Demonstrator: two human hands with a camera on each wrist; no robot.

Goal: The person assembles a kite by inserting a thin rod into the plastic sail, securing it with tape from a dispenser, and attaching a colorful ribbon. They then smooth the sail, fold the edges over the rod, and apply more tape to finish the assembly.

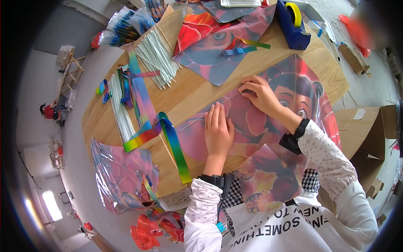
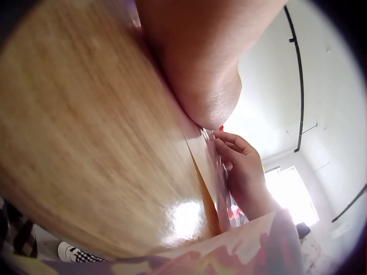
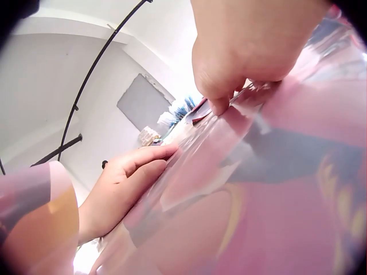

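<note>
A printed plastic kite sheet (image 1: pixel 247 126) with a big-eyed cartoon face lies across the table in front of me. A thin white rod (image 1: pixel 194 123) runs slantwise along its far left edge. My left hand (image 1: pixel 218 128) rests flat on the sheet over this rod, fingers straight and together. Farther right, my right hand (image 1: pixel 262 97) has curled fingers and pinches the rod near its upper end; its fingertips are partly hidden in the right wrist view. Another printed piece (image 1: pixel 270 178) of the sheet hangs over the table's near edge onto my lap.
Bundled white rods (image 1: pixel 157 56) and rainbow ribbons (image 1: pixel 174 145) lie to the left. More printed sheets (image 1: pixel 226 63) are at the back, beside a blue tape dispenser (image 1: pixel 294 31). Folded clear-wrapped sheets (image 1: pixel 121 176) overhang the left edge. A cardboard box (image 1: pixel 357 126) stands right.
</note>
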